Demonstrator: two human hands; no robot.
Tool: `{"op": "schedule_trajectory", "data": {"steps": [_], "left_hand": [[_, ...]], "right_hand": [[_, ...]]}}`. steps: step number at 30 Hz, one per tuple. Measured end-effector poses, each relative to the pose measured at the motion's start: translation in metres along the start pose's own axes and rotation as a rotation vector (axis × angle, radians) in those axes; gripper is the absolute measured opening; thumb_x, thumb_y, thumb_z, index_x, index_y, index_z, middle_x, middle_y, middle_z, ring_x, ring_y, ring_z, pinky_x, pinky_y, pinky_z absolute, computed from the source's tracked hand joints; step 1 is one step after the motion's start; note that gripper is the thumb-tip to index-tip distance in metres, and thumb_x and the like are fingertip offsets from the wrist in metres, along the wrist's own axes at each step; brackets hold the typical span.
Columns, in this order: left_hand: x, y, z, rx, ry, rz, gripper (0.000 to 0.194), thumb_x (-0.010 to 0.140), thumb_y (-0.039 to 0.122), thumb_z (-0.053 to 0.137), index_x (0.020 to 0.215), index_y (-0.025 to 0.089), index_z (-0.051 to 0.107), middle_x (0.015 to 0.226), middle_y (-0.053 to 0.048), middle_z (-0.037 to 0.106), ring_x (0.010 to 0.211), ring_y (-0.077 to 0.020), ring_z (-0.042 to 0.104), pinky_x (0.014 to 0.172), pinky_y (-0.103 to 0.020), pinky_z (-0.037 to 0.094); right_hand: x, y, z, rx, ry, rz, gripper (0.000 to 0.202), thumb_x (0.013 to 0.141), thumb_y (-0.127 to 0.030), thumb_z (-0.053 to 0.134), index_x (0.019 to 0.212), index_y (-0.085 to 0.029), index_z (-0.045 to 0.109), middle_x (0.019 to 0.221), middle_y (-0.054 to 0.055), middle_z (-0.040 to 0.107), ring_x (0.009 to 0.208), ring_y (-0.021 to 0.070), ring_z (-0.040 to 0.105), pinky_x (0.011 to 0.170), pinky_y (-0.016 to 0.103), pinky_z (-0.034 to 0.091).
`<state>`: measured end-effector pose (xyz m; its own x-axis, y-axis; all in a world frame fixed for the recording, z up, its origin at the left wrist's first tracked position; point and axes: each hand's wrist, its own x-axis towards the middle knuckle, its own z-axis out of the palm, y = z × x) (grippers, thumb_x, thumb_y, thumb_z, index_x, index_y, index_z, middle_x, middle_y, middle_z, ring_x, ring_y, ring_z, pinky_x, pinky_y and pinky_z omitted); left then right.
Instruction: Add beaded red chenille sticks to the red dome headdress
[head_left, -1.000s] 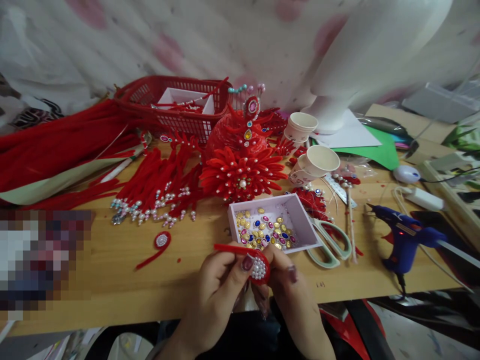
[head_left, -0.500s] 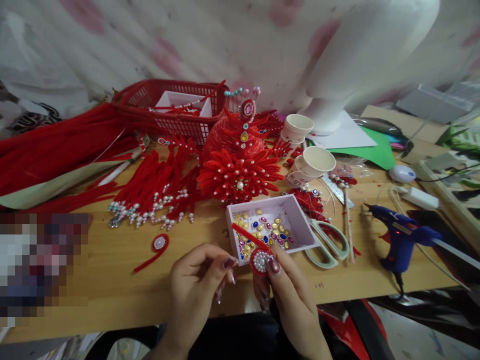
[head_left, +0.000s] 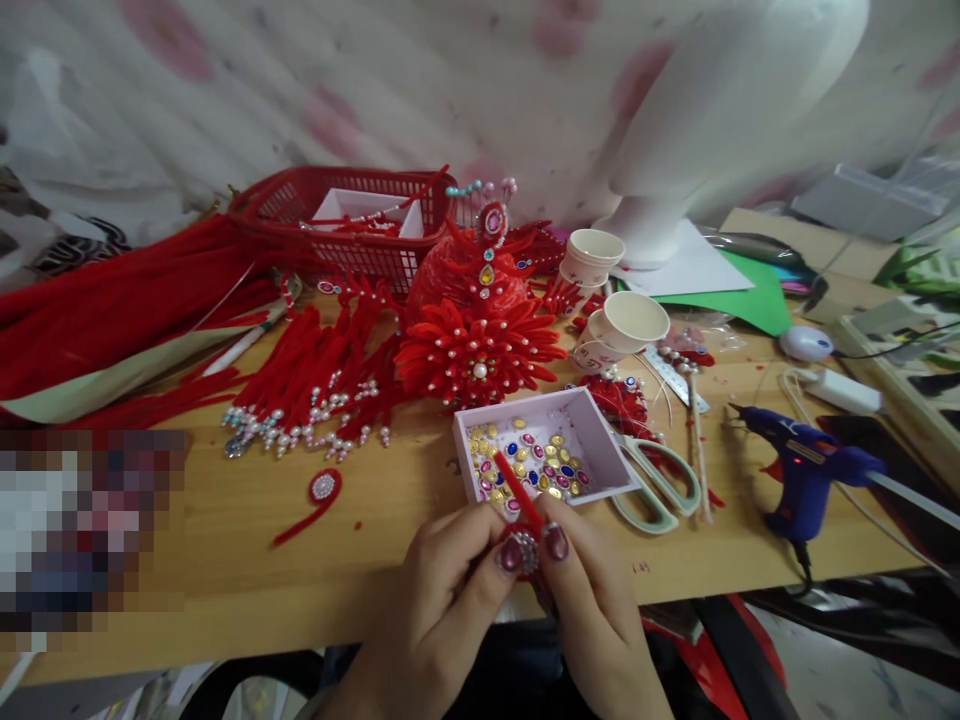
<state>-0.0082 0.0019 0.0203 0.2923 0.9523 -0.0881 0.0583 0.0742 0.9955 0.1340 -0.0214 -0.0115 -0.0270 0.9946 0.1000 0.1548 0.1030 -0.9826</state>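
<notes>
Both hands meet just below the white box of gems (head_left: 622,490), at the table's front. My left hand (head_left: 457,590) pinches the left edge of a round red ornament with a pearl centre (head_left: 527,552). On its right edge, my right hand (head_left: 589,585) grips the same ornament with thumb and fingers. A red fuzzy strip (head_left: 517,487) sticks up from it, over the box. A similar ornament with a curved tail (head_left: 324,487) lies on the table to the left. The ornament's underside is hidden by the fingers.
Green-handled scissors (head_left: 660,485) lie right of the box, and a blue glue gun (head_left: 799,470) stands farther right. Behind are a red beaded flower (head_left: 480,360), paper cups (head_left: 634,320) and a red basket (head_left: 300,190). Pearl-tipped red strips (head_left: 315,380) lie left.
My left hand has moved right and now grips the ornament together with my right hand. The red strip has turned more upright.
</notes>
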Motion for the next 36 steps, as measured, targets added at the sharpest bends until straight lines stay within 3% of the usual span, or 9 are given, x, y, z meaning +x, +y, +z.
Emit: {"op": "schedule_trajectory", "data": {"steps": [7, 13, 18, 21, 24, 28, 31, 36], "left_hand": [[-0.002, -0.005, 0.002, 0.034, -0.038, -0.074, 0.034, 0.098, 0.042, 0.044, 0.077, 0.019, 0.058, 0.076, -0.003, 0.060, 0.073, -0.0161, 0.053, 0.068, -0.025, 0.039], [0.002, -0.009, 0.002, -0.110, -0.117, -0.135, 0.039, 0.097, 0.048, 0.043, 0.073, 0.019, 0.049, 0.075, -0.002, 0.052, 0.071, -0.0149, 0.048, 0.064, -0.025, 0.038], [0.005, -0.009, 0.005, -0.207, -0.047, -0.144, 0.040, 0.094, 0.048, 0.049, 0.067, 0.019, 0.048, 0.063, 0.002, 0.042, 0.061, -0.0121, 0.039, 0.055, -0.024, 0.030], [0.004, -0.010, 0.007, -0.237, -0.003, -0.164, 0.042, 0.093, 0.049, 0.050, 0.065, 0.019, 0.049, 0.060, 0.002, 0.041, 0.058, -0.0118, 0.038, 0.052, -0.024, 0.028], [0.004, -0.009, 0.008, -0.201, 0.055, -0.144, 0.042, 0.094, 0.048, 0.048, 0.064, 0.019, 0.049, 0.061, 0.001, 0.044, 0.058, -0.0120, 0.039, 0.052, -0.024, 0.029], [0.004, -0.005, 0.011, -0.145, 0.117, -0.073, 0.040, 0.094, 0.045, 0.049, 0.064, 0.019, 0.046, 0.061, 0.002, 0.043, 0.059, -0.0119, 0.040, 0.055, -0.025, 0.031], [0.004, -0.004, 0.012, -0.172, 0.115, -0.076, 0.039, 0.094, 0.045, 0.049, 0.065, 0.019, 0.046, 0.061, 0.002, 0.044, 0.059, -0.0119, 0.041, 0.057, -0.025, 0.032], [0.000, -0.007, 0.013, -0.252, 0.150, -0.149, 0.040, 0.091, 0.049, 0.053, 0.065, 0.018, 0.051, 0.064, 0.000, 0.049, 0.065, -0.0134, 0.047, 0.061, -0.024, 0.037]], "right_hand": [[0.007, -0.006, 0.004, 0.037, 0.009, 0.017, 0.033, 0.102, -0.040, 0.045, 0.074, -0.024, 0.053, 0.067, -0.001, 0.051, 0.061, 0.0150, 0.046, 0.057, 0.027, 0.037], [0.010, -0.007, 0.007, 0.137, 0.033, 0.083, 0.038, 0.102, -0.039, 0.046, 0.069, -0.021, 0.050, 0.066, -0.001, 0.050, 0.061, 0.0132, 0.044, 0.056, 0.024, 0.037], [0.006, -0.005, 0.013, 0.251, 0.128, 0.249, 0.035, 0.097, -0.052, 0.053, 0.079, -0.022, 0.061, 0.075, 0.001, 0.055, 0.070, 0.0160, 0.049, 0.064, 0.026, 0.044], [0.003, -0.005, 0.013, 0.292, 0.121, 0.358, 0.049, 0.096, -0.065, 0.040, 0.087, -0.023, 0.064, 0.072, 0.001, 0.050, 0.064, 0.0163, 0.044, 0.057, 0.027, 0.042], [0.001, -0.004, 0.009, 0.229, 0.000, 0.248, 0.054, 0.098, -0.065, 0.032, 0.089, -0.024, 0.066, 0.068, 0.000, 0.048, 0.063, 0.0172, 0.044, 0.059, 0.028, 0.042], [-0.002, 0.000, 0.007, 0.112, -0.024, 0.103, 0.020, 0.100, -0.042, 0.050, 0.105, -0.029, 0.065, 0.090, 0.001, 0.061, 0.083, 0.0176, 0.054, 0.077, 0.027, 0.045], [-0.003, 0.003, 0.008, 0.106, -0.037, 0.056, 0.018, 0.102, -0.034, 0.048, 0.096, -0.028, 0.064, 0.083, 0.000, 0.057, 0.077, 0.0158, 0.051, 0.072, 0.025, 0.043], [0.001, 0.000, 0.010, 0.170, -0.028, 0.065, 0.021, 0.101, -0.037, 0.049, 0.095, -0.026, 0.066, 0.080, 0.001, 0.058, 0.075, 0.0168, 0.051, 0.069, 0.026, 0.044]]}}
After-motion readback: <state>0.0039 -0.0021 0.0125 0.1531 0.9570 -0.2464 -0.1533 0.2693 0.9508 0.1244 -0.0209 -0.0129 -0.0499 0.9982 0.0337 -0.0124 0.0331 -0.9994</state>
